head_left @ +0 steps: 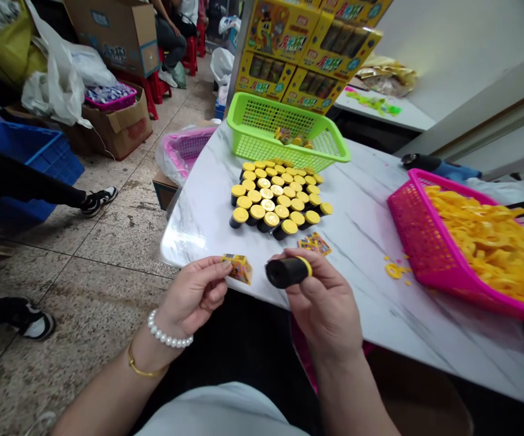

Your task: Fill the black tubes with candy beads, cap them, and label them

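Between thumb and fingers, my left hand (198,284) pinches a small printed yellow label (238,268). My right hand (328,297) is wrapped round a black canister with a yellow cap (288,272), tilted so that its dark end faces left toward the label. Label and canister are a short gap apart, above the table's front edge. Just beyond my right hand, a few more printed labels (316,243) lie on the white marbled table (362,224). Farther back stand several upright black canisters with yellow caps (281,212), packed close together.
Behind the canisters sits a green basket (284,154) with a few items inside. A pink basket (407,236) at right holds yellow plastic pieces (484,236). Stacked yellow boxes (307,48) rise at the back. A person's leg (26,175) and a blue crate (57,157) are at left.
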`<state>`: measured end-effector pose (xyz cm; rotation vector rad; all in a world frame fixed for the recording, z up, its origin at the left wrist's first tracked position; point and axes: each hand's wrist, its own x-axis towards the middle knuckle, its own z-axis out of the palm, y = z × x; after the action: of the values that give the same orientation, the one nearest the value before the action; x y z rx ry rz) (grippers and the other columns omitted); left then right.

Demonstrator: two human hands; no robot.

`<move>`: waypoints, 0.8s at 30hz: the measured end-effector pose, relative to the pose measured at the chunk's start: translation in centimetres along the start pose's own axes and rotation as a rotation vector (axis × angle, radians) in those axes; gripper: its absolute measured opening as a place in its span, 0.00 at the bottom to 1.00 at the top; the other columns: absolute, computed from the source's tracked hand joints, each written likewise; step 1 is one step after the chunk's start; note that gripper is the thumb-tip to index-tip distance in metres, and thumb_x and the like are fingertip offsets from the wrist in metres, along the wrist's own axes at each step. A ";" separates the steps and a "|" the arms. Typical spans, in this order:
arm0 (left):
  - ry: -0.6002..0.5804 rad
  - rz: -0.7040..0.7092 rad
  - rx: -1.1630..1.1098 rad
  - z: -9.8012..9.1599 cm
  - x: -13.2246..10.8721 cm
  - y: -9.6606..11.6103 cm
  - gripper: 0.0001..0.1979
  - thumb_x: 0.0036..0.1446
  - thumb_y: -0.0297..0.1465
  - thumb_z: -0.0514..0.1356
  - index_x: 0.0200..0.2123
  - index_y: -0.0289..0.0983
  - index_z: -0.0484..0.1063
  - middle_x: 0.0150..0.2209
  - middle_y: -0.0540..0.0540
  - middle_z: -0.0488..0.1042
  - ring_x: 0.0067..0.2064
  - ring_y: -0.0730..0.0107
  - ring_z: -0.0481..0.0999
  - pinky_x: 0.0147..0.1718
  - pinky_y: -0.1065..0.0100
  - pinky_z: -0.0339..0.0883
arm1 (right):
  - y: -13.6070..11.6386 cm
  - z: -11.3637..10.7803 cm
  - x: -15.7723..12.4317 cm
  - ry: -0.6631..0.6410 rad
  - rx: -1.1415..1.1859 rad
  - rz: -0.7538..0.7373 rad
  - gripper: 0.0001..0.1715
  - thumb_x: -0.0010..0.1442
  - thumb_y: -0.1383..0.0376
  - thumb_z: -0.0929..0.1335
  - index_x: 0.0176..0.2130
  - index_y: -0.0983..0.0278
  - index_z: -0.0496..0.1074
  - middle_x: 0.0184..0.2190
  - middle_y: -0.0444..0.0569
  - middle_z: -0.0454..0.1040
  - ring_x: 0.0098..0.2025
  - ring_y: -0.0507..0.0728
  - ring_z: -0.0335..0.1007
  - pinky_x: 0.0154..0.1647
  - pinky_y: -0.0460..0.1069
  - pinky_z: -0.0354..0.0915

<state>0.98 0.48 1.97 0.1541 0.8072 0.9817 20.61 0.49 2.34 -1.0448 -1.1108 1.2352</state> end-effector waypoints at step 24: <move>-0.002 0.090 0.063 0.0 0.1 -1.2 0.17 0.41 0.35 0.75 0.27 0.30 0.74 0.20 0.52 0.70 0.13 0.89 0.56 0.11 0.81 0.40 | -0.8 1.8 -1.4 -0.159 -0.351 -0.091 0.12 0.58 0.67 0.72 0.42 0.60 0.68 0.53 0.54 0.76 0.52 0.59 0.77 0.52 0.55 0.75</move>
<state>1.85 -0.15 1.41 0.2470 0.8353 1.0407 18.96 -0.96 3.32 -1.1552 -1.5216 1.0870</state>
